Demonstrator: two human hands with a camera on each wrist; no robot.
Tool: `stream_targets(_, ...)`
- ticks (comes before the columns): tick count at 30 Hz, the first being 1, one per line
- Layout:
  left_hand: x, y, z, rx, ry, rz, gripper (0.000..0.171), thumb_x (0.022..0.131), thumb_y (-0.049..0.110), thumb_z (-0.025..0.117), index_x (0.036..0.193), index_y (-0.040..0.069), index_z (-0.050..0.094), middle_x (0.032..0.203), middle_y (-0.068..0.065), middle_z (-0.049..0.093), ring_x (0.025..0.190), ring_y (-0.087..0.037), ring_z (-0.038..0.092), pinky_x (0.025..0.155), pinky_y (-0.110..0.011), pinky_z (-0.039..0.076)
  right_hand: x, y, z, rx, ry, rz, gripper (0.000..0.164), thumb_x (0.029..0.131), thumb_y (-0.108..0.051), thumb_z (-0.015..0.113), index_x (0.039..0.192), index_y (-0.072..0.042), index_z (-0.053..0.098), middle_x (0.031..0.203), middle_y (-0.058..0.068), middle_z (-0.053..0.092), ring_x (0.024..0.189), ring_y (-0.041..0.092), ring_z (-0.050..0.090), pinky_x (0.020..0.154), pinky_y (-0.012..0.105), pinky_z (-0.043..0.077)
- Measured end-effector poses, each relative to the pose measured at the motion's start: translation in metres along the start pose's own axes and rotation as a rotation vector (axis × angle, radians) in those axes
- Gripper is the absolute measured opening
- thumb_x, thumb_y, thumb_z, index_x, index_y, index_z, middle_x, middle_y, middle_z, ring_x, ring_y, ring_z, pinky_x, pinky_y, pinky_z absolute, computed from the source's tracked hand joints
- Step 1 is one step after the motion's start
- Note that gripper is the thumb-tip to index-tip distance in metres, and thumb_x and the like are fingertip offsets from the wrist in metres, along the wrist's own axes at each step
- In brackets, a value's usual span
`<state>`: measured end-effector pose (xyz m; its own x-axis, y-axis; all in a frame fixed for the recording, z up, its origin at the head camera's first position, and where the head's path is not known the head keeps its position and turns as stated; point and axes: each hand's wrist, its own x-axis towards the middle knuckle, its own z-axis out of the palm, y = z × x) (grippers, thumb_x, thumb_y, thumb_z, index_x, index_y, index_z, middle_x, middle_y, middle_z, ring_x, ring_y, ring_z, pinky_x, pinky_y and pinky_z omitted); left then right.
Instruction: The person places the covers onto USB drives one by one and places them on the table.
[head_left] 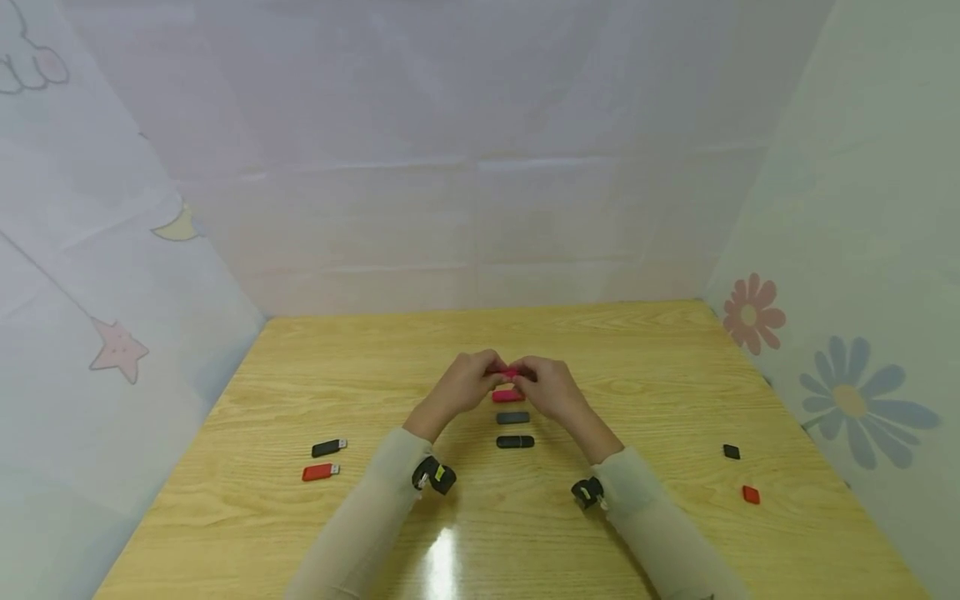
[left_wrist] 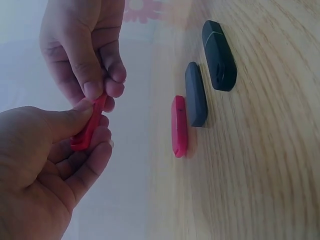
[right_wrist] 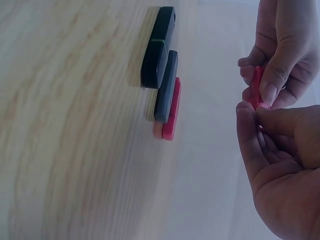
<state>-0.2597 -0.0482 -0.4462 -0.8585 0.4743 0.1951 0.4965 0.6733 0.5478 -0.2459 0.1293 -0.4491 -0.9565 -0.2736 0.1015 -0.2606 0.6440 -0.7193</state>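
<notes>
A red USB stick (head_left: 511,373) is held up between both hands over the back middle of the table. My left hand (head_left: 465,385) pinches one end between thumb and fingers. The other end is in the pinch of my right hand (head_left: 553,390), whose fingertips cover much of it. In the left wrist view the red body (left_wrist: 89,129) shows beside the left thumb. Below the hands lie a pinkish-red USB stick (head_left: 507,396), a grey one (head_left: 513,417) and a black one (head_left: 515,442), in a column running towards me.
To the left lie a black USB stick (head_left: 326,448) and a red one (head_left: 318,472), metal plugs bare. On the right are a small black cap (head_left: 731,452) and a small red cap (head_left: 751,495). Printed sheets hang around the wooden table (head_left: 622,342).
</notes>
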Motion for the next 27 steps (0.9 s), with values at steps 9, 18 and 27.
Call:
stream_targets(9,0.008,-0.012,0.010,-0.077,0.001,-0.052,0.014,0.092,0.025,0.059,0.102,0.015,0.060,0.090,0.004,0.067,0.072,-0.005,0.059,0.063,-0.021,0.049,0.008,0.009,0.001,-0.055,0.004,-0.023,0.024,0.089,-0.013,0.064,0.113,-0.011,0.061,0.104,0.002,0.066,0.088,0.015,0.062,0.073,0.031,0.054)
stream_targets(18,0.020,-0.016,0.017,-0.127,-0.047,-0.143,0.020,0.092,0.020,0.061,0.110,0.012,0.061,0.096,0.000,0.063,0.075,-0.009,0.060,0.062,-0.023,0.050,0.024,0.018,0.003,-0.175,0.015,-0.032,0.018,0.087,-0.007,0.064,0.105,-0.008,0.065,0.097,0.005,0.066,0.085,0.018,0.060,0.076,0.034,0.052)
stream_targets(27,0.029,-0.029,0.027,0.028,-0.047,-0.193,0.017,0.089,0.014,0.063,0.105,0.009,0.066,0.099,-0.002,0.063,0.087,-0.015,0.058,0.076,-0.029,0.050,0.041,0.025,0.012,-0.200,-0.066,0.043,0.018,0.090,-0.007,0.059,0.107,-0.007,0.065,0.100,0.007,0.065,0.086,0.019,0.058,0.078,0.035,0.050)
